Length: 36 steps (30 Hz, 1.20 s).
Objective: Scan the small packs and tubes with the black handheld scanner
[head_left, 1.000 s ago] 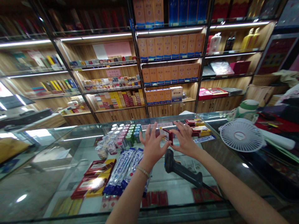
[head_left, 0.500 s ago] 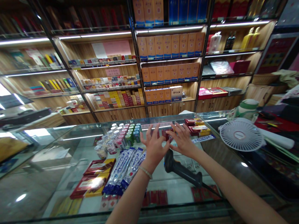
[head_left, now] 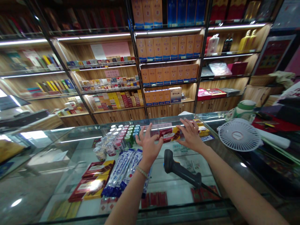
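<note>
A red and yellow chocolate pack [head_left: 169, 135] with a bar pictured on it spans the gap between my two hands above the glass counter. My left hand [head_left: 150, 147] pinches its left end with thumb and index finger, the other fingers raised. At the right end, the thumb and fingers of my right hand [head_left: 191, 136] grip its edge. Similar chocolate packs [head_left: 203, 129] lie just beyond my right hand, partly hidden by it. A black barcode scanner [head_left: 180, 170] rests on the glass below the hands, its cable running to the right.
Blue-and-white wrapped sticks [head_left: 122, 172] lie beside more chocolate packs [head_left: 93, 181] on the left. Rows of small jars and tubes [head_left: 119, 137] stand behind them. A white fan [head_left: 239, 135] and a green-topped jug [head_left: 245, 109] are at right. Stocked shelves [head_left: 170, 61] line the wall.
My hands have moved apart, and the chocolate pack between them now shows its broad printed face. My right hand has shifted slightly right and the left slightly left.
</note>
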Tool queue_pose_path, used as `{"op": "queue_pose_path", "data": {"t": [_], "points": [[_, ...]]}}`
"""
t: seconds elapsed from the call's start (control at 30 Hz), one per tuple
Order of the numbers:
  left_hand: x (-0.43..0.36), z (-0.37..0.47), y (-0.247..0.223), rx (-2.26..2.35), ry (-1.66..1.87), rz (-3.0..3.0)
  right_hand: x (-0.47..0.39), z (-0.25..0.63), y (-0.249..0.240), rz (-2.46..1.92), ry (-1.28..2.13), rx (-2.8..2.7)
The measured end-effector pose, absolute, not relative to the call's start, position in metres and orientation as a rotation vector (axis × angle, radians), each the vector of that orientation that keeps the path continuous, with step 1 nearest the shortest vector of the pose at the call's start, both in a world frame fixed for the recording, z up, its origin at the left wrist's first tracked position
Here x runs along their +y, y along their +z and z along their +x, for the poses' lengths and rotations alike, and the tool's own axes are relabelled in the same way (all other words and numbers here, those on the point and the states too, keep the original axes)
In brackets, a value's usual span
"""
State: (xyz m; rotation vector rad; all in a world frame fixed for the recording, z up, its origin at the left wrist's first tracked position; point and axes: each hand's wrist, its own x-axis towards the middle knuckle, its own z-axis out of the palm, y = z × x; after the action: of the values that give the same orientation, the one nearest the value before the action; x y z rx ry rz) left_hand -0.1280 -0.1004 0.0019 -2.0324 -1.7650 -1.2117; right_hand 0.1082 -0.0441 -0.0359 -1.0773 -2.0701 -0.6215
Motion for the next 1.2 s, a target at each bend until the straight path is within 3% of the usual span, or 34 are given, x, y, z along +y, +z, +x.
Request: {"op": "queue_pose_path", "data": {"t": [0.53,1.2], "points": [[-0.090,-0.141,-0.015,-1.597,-0.827,-2.041,-0.042,0.116,-0.035,-1.084,-0.653,-2.059],[-0.087,-0.147,-0.010,-1.548,-0.759,-2.047,-0.046,0.110,-0.033,-1.191,-0.686,-1.887]]}}
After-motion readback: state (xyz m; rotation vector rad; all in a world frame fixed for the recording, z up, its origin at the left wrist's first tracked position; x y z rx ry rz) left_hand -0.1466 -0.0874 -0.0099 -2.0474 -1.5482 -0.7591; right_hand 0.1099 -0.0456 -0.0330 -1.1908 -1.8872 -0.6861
